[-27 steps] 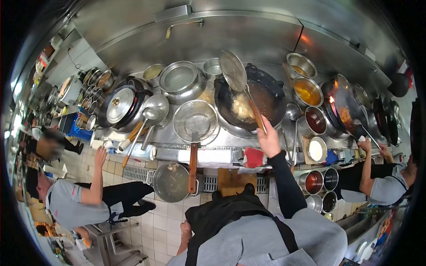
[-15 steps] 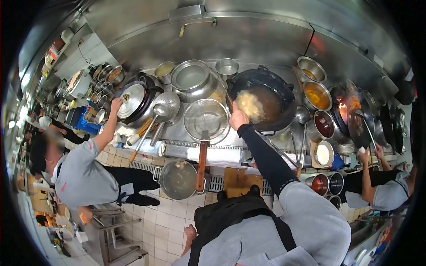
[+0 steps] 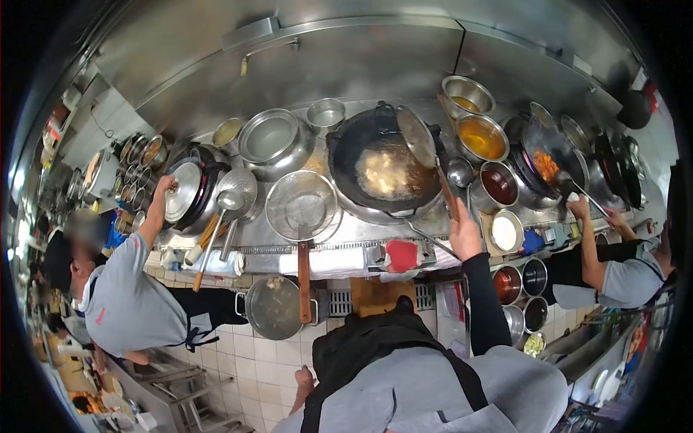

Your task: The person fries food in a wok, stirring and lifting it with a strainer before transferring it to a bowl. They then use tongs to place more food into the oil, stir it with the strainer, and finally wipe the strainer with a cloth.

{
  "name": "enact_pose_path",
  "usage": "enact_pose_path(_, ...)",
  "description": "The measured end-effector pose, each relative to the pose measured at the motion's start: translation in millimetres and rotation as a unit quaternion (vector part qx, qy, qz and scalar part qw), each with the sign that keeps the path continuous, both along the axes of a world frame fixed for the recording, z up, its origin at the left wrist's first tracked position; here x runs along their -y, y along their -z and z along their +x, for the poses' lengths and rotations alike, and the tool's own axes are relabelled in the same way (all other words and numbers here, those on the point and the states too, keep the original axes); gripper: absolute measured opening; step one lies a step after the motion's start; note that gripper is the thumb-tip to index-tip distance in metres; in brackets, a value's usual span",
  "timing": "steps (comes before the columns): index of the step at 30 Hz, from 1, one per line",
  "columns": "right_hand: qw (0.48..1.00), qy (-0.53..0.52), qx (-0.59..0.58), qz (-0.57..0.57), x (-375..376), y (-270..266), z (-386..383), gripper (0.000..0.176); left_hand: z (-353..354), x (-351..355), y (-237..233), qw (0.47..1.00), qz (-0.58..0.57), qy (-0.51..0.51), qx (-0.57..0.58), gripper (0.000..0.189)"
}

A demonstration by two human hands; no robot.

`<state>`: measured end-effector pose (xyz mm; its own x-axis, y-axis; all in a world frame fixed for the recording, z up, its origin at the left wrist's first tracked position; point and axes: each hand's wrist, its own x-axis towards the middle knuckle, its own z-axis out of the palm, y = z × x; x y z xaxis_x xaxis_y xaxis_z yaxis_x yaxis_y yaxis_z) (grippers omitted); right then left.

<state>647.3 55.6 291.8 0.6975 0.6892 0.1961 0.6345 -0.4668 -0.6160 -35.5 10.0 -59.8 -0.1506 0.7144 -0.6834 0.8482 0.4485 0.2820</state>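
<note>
My right hand (image 3: 465,232) is closed around the wooden handle of a wide round metal skimmer (image 3: 416,136). The skimmer is tilted at the right rim of a black wok (image 3: 346,160). Pale pieces of food (image 3: 385,175) bubble in brown liquid in that wok. Down beside my black apron, my left hand (image 3: 305,377) hangs low over the tiled floor, its fingers curled and too small to read. In front of the wok, a red cloth (image 3: 406,255) lies on the counter's edge.
A wire strainer (image 3: 301,205) rests left of the wok, its handle over a pot (image 3: 273,309). At left a co-worker (image 3: 141,289) touches a lid (image 3: 183,192). Another co-worker's hands (image 3: 580,208) work at a right-hand wok. Sauce pots (image 3: 499,186) stand between the woks.
My right hand has left the food at the wok's left side, moved right and taken hold of the skimmer. The food now lies spread in the bubbling liquid. The whole view has shifted.
</note>
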Motion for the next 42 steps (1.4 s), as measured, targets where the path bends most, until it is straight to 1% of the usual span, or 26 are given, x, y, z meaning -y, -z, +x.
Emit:
enact_pose_path(2,0.999,0.019,0.031,0.026,17.3,6.9,14.5,0.061,8.1,-26.5,-6.5,0.987,-0.004,-0.146,0.064,0.038)
enact_pose_path(4,0.997,0.044,0.039,0.045,27.1,20.6,20.3,0.058,17.0,-50.9,-10.3,0.949,-0.006,-0.29,0.127,0.042)
enact_pose_path(6,0.997,0.072,0.022,0.022,29.9,32.5,19.8,0.055,30.6,-74.9,-14.1,0.948,0.006,-0.286,0.141,0.044)
enact_pose_path(8,0.995,0.093,-0.025,-0.004,29.0,41.6,10.1,0.05,39.3,-85.8,-18.1,0.947,0.019,-0.281,0.154,0.046)
enact_pose_path(10,0.994,0.048,-0.088,0.031,26.6,67.3,8.1,0.045,52.3,-93.9,-20.6,0.947,0.032,-0.274,0.168,0.049)
enact_pose_path(12,0.969,0.016,-0.239,0.063,21.6,84.8,9.4,0.038,60.1,-89.2,-20.5,0.947,0.033,-0.273,0.165,0.051)
enact_pose_path(13,0.932,0.006,-0.355,0.078,16.6,87.8,9.6,0.033,64.2,-86.3,-19.0,0.948,0.034,-0.272,0.164,0.052)
enact_pose_path(14,0.88,-0.005,-0.466,0.091,10.9,90.2,10.1,0.029,67.1,-81.9,-18.5,0.951,0.019,-0.267,0.155,0.052)
enact_pose_path(17,0.766,-0.023,-0.631,0.123,-5.6,91.6,11.3,0.024,62.2,-57.5,-18.2,0.959,-0.026,-0.251,0.128,0.052)
enact_pose_path(18,0.75,-0.028,-0.649,0.125,-11.1,97.2,16.3,0.024,57.1,-47.5,-17.0,0.98,-0.027,-0.166,0.11,0.051)
enact_pose_path(20,0.73,-0.052,-0.672,0.114,-17.7,98.3,25.2,0.03,44.7,-28.3,-9.3,0.998,-0.009,-0.005,0.069,0.048)
enact_pose_path(21,0.736,-0.064,-0.666,0.102,-18.6,97.2,27.5,0.033,39.0,-19.5,-3.2,0.996,0.008,0.074,0.041,0.046)
enact_pose_path(23,0.747,-0.089,-0.654,0.078,-19.5,79.8,25.6,0.037,31.2,-5.1,10.5,0.985,0.036,0.17,-0.002,0.043)
enact_pose_path(26,0.816,-0.113,-0.565,0.043,-8.2,32.4,8.3,0.043,17.5,17.0,40.3,0.964,0.079,0.252,-0.034,0.04)
enact_pose_path(27,0.85,-0.124,-0.51,0.042,-5.1,27.2,4.9,0.043,14.4,19.8,49.1,0.956,0.093,0.275,-0.04,0.039)
enact_pose_path(29,0.907,-0.143,-0.394,0.04,3.1,24.8,-3.2,0.043,12.5,28.6,47.7,0.931,0.129,0.336,-0.061,0.037)
enact_pose_path(30,0.941,-0.157,-0.292,0.064,6.1,31.5,-4.3,0.045,12.6,27.5,48.7,0.939,0.116,0.318,-0.055,0.037)
enact_pose_path(31,0.953,-0.15,-0.258,0.052,8.2,24.8,-7.5,0.046,12.8,26.3,50.2,0.943,0.113,0.31,-0.052,0.037)
enact_pose_path(33,0.972,-0.134,-0.189,0.027,12.5,4.6,-17.5,0.047,21.9,17.6,28.8,0.943,0.109,0.311,-0.05,0.037)
enact_pose_path(34,0.973,-0.134,-0.181,0.04,12.6,5.7,-17.7,0.046,27.3,12.8,19.4,0.945,0.105,0.306,-0.05,0.037)
enact_pose_path(35,0.974,-0.135,-0.173,0.053,12.6,8.1,-16.9,0.046,31.9,6.0,12.9,0.92,0.101,0.37,-0.076,0.037)
enact_pose_path(36,0.975,-0.134,-0.165,0.067,13.5,9.0,-16.1,0.046,37.9,-1.7,7.0,0.96,0.066,0.272,-0.02,0.037)
enact_pose_path(37,0.979,-0.121,-0.156,0.051,14.2,7.2,-15.0,0.046,45.6,-11.2,-1.7,0.984,0.03,0.171,0.037,0.036)
enact_pose_path(38,0.982,-0.109,-0.149,0.036,14.3,4.5,-14.4,0.047,50.1,-16.9,-5.1,0.993,0.009,0.091,0.071,0.036)
enact_pose_path(39,0.985,-0.097,-0.141,0.02,15.1,1.4,-14.5,0.047,54.5,-22.5,-8.2,0.995,-0.006,0.008,0.103,0.037)
enact_pose_path(42,0.993,-0.022,-0.115,0.01,16.9,-13.5,-19.9,0.048,62.1,-37.2,-6.9,0.977,0.0,-0.164,0.133,0.039)
